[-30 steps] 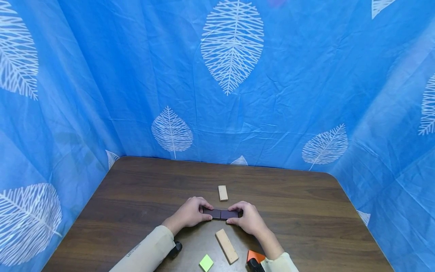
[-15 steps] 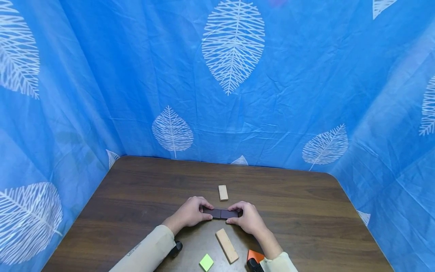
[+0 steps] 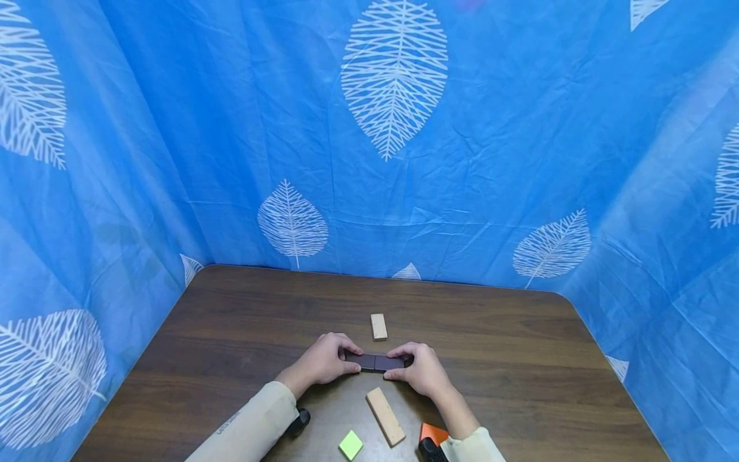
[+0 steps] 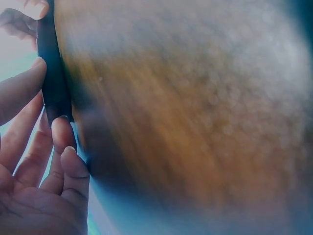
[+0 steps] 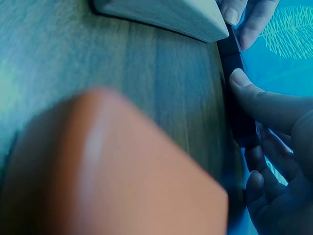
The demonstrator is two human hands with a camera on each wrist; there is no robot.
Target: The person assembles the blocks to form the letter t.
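Note:
Two dark brown rectangular blocks lie end to end in the head view, a thin seam between them. My left hand [image 3: 322,363] pinches the left dark block [image 3: 364,362] between thumb and fingers at its outer end. The right dark block [image 3: 389,364] is gripped the same way by my right hand [image 3: 424,371]. In the left wrist view the thumb [image 4: 27,88] presses the near side of the dark block [image 4: 53,81], fingers curling round its end. The right wrist view shows the other dark block [image 5: 239,110] between thumb and fingers.
A small pale wooden block [image 3: 378,327] lies beyond the hands on the brown table [image 3: 231,321]. Nearer the body are a longer wooden block [image 3: 385,417], a light green square block [image 3: 350,445] and an orange block [image 3: 433,434] partly under the right wrist. A blue curtain [image 3: 491,160] surrounds the table.

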